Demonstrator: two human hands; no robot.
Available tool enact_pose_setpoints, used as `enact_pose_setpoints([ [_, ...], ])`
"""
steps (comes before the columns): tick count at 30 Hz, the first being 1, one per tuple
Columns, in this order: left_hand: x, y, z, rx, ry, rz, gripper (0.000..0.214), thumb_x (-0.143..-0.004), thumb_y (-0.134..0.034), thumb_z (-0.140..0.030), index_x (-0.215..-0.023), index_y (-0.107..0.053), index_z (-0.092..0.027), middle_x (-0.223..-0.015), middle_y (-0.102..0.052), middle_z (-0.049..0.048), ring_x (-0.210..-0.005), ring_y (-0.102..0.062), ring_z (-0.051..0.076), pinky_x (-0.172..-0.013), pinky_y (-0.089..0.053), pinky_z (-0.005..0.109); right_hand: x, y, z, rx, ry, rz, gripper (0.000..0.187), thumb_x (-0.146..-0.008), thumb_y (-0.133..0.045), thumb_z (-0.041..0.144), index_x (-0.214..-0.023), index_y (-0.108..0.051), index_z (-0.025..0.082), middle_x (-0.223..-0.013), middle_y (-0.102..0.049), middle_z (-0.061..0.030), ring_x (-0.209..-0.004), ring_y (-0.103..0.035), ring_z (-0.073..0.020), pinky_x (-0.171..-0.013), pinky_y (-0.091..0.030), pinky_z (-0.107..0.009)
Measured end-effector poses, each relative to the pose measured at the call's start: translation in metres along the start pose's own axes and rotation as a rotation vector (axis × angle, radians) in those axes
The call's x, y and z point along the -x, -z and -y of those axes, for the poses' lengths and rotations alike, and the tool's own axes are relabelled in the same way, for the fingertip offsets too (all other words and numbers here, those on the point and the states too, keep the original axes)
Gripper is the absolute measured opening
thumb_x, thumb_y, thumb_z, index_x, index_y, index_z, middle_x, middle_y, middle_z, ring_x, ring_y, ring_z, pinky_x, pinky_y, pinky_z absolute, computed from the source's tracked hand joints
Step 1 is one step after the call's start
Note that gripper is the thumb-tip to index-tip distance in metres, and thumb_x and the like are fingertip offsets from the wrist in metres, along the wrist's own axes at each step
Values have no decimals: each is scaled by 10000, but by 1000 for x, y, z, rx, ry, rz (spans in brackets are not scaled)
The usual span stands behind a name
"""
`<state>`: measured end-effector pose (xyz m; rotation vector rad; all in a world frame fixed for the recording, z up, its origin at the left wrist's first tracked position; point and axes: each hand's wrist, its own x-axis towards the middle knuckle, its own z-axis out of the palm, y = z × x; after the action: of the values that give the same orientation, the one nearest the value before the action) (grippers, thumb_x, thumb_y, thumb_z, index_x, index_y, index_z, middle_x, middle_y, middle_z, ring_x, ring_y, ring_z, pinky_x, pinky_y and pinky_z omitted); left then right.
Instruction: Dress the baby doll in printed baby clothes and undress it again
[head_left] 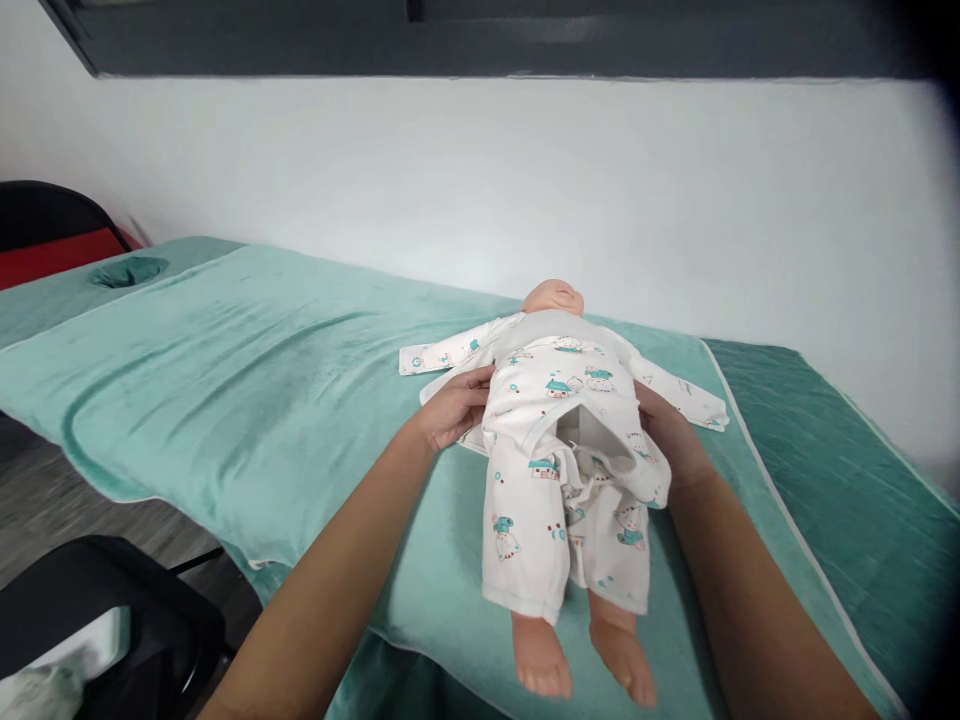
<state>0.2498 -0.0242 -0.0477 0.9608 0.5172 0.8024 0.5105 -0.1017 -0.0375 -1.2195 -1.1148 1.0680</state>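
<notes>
A baby doll [559, 300] lies on its back on a teal towel [247, 400], head toward the wall, bare feet near me. It wears a white printed top [555, 380] and matching trousers [525, 540]. My left hand [454, 405] is closed on the left edge of the top at the doll's waist. My right hand [664, 430] rests against the doll's other side, its fingers mostly hidden behind the clothing.
The towel covers a padded table with a face hole [127, 270] at the far left. A darker teal cover [840, 470] shows on the right. A white wall stands behind. A black chair [112, 620] is at lower left, a red and black seat [52, 240] far left.
</notes>
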Motion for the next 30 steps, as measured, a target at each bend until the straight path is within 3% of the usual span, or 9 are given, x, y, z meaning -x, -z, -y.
enact_pose_setpoints([
  [6, -2, -11, 2, -102, -56, -159, 397, -606, -759, -122, -1001, -751, -155, -988, -762, 70, -873, -685, 213, -787, -512, 318, 2, -4, 4, -144, -90, -12, 271, -783, -639, 297, -1048, -695, 291, -1137, -740, -3, -1060, -672, -299, -821, -573, -426],
  [13, -13, -30, 5, 14, -112, -285, 246, -672, -764, -337, -836, -722, -158, -703, -714, 31, -748, -667, 213, -722, -513, 327, -2, -6, -5, -202, -129, -71, 342, -743, -715, 316, -1085, -701, 301, -1053, -766, -9, -947, -715, -299, -754, -584, -427],
  [18, -13, -29, 7, -45, -124, -287, 172, -638, -735, -257, -774, -698, -160, -677, -680, 5, -695, -605, 183, -705, -468, 310, -1, -6, -4, -75, -79, -118, 319, -751, -726, 372, -1061, -708, 296, -1012, -773, -8, -911, -718, -295, -733, -583, -420],
  [25, -10, -20, 10, -563, -324, -462, 24, -628, -568, -156, -640, -570, -177, -686, -569, -29, -735, -461, 153, -704, -341, 269, -2, -2, -11, 82, -16, -146, 258, -797, -688, 397, -1015, -710, 262, -1020, -766, -31, -924, -689, -266, -734, -548, -377],
  [30, -8, -22, 8, -592, -306, -446, 43, -640, -549, -170, -634, -510, -186, -658, -504, -41, -700, -414, 142, -675, -303, 264, -8, 5, -19, 289, 56, -206, 219, -829, -607, 342, -1009, -702, 260, -975, -754, -33, -911, -666, -244, -798, -510, -381],
])
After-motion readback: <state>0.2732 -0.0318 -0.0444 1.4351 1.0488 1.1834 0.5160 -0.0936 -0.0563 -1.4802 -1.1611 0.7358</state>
